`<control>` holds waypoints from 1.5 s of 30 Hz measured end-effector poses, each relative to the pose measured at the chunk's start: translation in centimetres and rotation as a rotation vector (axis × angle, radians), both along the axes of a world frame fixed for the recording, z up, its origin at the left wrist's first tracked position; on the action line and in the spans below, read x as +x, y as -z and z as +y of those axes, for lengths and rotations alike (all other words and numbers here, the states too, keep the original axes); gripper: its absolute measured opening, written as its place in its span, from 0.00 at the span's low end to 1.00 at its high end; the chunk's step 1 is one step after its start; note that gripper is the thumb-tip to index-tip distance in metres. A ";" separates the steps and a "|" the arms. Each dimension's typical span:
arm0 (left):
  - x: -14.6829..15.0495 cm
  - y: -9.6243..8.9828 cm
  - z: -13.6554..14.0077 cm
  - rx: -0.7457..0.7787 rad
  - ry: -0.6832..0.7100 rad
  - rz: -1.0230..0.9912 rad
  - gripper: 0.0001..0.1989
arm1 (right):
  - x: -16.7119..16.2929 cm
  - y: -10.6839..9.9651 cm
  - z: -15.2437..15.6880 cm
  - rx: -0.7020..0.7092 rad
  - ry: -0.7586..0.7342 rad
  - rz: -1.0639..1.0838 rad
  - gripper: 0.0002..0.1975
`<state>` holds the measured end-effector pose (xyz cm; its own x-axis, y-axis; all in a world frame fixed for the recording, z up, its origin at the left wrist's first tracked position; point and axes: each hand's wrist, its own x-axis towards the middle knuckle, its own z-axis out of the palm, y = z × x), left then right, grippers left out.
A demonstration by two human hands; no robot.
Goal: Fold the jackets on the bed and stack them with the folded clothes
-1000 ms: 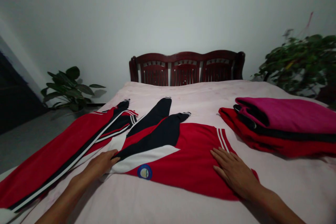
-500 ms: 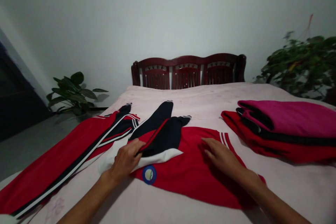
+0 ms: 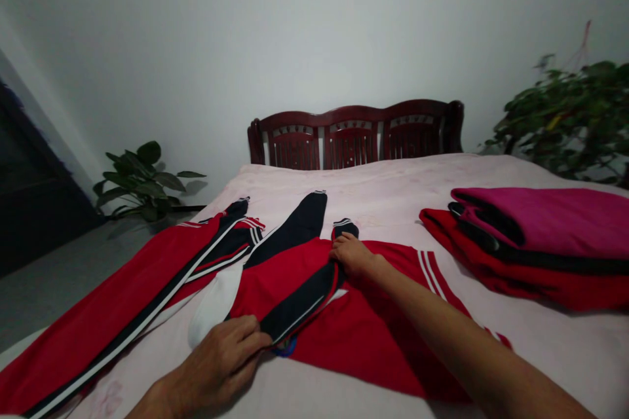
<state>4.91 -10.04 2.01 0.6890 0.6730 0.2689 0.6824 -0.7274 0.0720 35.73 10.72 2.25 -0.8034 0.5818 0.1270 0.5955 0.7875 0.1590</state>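
- Where the bed meets the floor on the left, a leafy plant stands by the wall, and red trousers with dark and white stripes lie stretched flat along the bed's left side.
- The left hand rests at the near edge of the red jacket, its fingers curled shut on the edge of the folded-over cloth, just beside the white panel.
- The jacket lies in the middle of the bed, between the trousers and the pile; a dark sleeve crosses its front at a slant.
- The right hand sits at the far end of that sleeve, near the cuff; its fingers look bent onto the cloth, but I cannot tell whether they pinch it or only press.
- By my reading, the sleeve is being folded in and laid straight; next, the cloth wants smoothing flat so both hands can let go without it sliding.
- On the right, a folded pile of pink, dark and red clothes sits well apart from the jacket, with a second plant beyond.
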 end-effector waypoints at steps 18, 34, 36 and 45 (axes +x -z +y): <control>-5.6 4.6 4.6 0.030 -0.757 -0.371 0.06 | 11.3 -1.9 -11.4 0.186 0.241 0.150 0.04; -5.7 4.9 4.6 0.019 -0.863 -0.319 0.08 | 16.1 0.2 -15.2 0.183 0.241 0.193 0.15; -5.7 4.9 4.5 0.033 -0.857 -0.309 0.11 | 16.3 1.2 -15.9 0.166 0.244 0.200 0.16; -5.4 4.6 2.0 -0.039 -0.858 -0.195 0.12 | 17.3 1.0 -18.8 0.038 0.253 0.216 0.15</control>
